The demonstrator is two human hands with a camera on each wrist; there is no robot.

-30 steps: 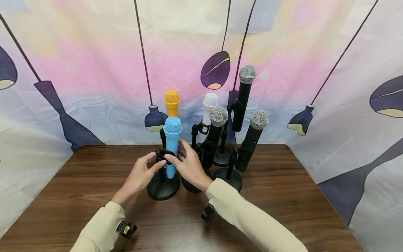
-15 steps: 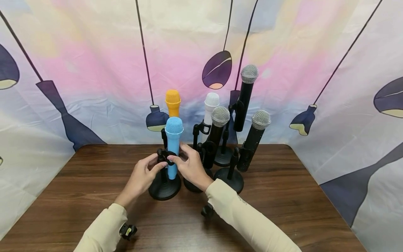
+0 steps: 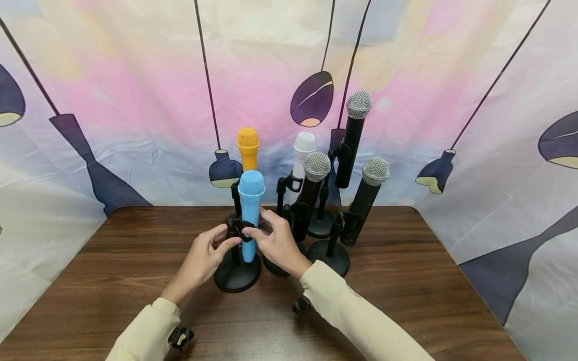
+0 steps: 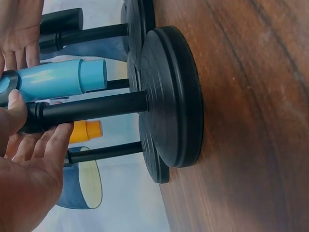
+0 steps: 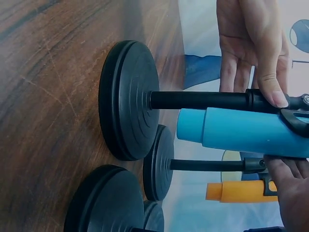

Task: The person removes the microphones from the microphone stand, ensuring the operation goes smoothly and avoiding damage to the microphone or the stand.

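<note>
A light blue microphone (image 3: 251, 200) stands nearly upright in the clip of a black desk stand (image 3: 237, 279) with a round base. My left hand (image 3: 202, 259) grips the top of the stand's pole (image 4: 91, 109), thumb in front and fingers behind, as the left wrist view shows. From the other side, my right hand (image 3: 281, 244) holds the blue microphone at the clip (image 3: 244, 230), its thumb on the clip's front. The right fingers pass behind the microphone and are partly hidden. In the right wrist view, the microphone's lower end (image 5: 190, 124) hangs beside the pole, above the base.
Behind the blue microphone is an orange microphone (image 3: 248, 145) on its stand. To the right stand a white microphone (image 3: 303, 150) and several black ones with silver heads, the nearest (image 3: 316, 168) close to my right hand. A printed cloth (image 3: 158, 100) hangs behind the wooden table (image 3: 122, 260).
The blue microphone and its stand have come slightly toward me, with both hands moving along and keeping their hold. The other microphones stay in place.
</note>
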